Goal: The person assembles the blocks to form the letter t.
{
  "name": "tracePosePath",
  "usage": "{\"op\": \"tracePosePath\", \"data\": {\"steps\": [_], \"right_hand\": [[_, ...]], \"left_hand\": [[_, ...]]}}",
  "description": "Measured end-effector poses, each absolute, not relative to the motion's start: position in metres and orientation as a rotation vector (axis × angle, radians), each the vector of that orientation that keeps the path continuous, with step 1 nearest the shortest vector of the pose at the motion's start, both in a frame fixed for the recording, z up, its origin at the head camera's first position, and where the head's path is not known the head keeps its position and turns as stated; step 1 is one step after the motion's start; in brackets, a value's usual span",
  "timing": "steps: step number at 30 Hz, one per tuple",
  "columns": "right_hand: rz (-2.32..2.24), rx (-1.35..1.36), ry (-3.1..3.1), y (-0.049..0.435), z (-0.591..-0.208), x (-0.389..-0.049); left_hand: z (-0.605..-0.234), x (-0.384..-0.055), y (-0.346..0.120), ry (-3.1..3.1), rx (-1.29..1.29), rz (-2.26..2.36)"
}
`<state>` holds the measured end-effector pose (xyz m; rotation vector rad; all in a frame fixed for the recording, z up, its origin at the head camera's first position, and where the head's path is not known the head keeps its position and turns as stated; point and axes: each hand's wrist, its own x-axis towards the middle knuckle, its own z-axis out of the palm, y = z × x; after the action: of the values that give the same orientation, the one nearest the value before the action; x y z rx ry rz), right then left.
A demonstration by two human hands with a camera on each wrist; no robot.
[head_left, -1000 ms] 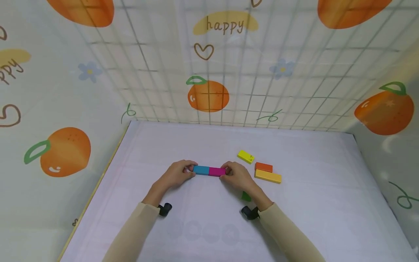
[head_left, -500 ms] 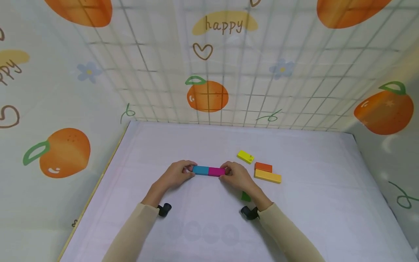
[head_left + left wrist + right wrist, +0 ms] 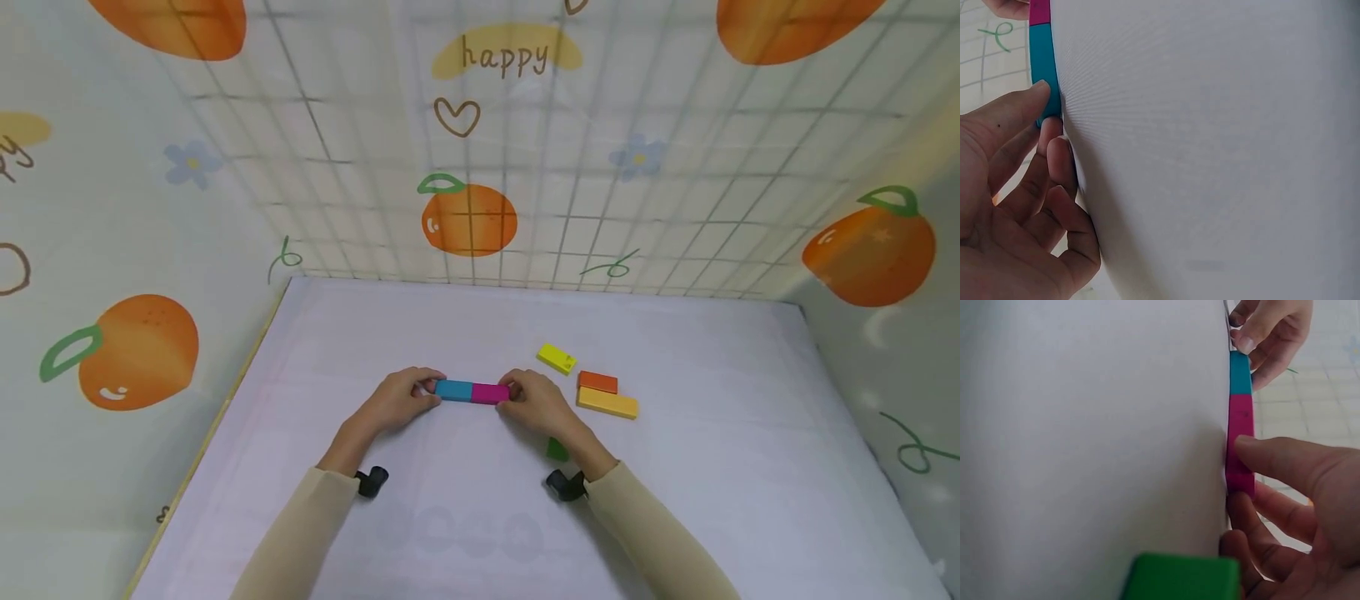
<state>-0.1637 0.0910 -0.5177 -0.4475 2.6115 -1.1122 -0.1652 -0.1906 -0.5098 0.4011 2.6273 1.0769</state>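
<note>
A blue block (image 3: 454, 390) and a magenta block (image 3: 490, 393) lie end to end in one row on the white table, their short ends meeting. My left hand (image 3: 401, 398) pinches the outer end of the blue block between thumb and fingers. At the other end, my right hand (image 3: 534, 402) grips the magenta block, its thumb along the near side. The right wrist view shows the magenta block (image 3: 1240, 428) with the thumb pressed on it and fingertips at its end. In the left wrist view the thumb lies on the blue block (image 3: 1044, 62).
Right of the hands lie a yellow block (image 3: 557, 358), an orange-red block (image 3: 597, 382) and a longer amber block (image 3: 607, 403) against it. A green block (image 3: 557, 450) sits partly hidden beneath the right wrist. A printed curtain (image 3: 465, 167) stands behind the table.
The whole head view has shifted slightly, so everything appears a little further left. Both hands keep their hold, and the blocks stay in the same arrangement.
</note>
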Motion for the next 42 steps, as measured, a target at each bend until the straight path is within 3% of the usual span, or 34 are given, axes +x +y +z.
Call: {"op": "tracePosePath", "data": {"steps": [25,35,42], "right_hand": [[-1.229,-0.362,2.574,0.118,-0.497,-0.155],[-1.247,-0.687,2.634,0.157,-0.489,-0.166],[-1.21,-0.75,2.637,0.176,-0.481,-0.175]], "left_hand": [[-0.508,-0.164,-0.19,2.625,0.396,1.069],[-0.508,-0.166,-0.19,2.628,0.388,1.052],[-0.509,-0.164,-0.191,2.626,0.381,1.062]]}}
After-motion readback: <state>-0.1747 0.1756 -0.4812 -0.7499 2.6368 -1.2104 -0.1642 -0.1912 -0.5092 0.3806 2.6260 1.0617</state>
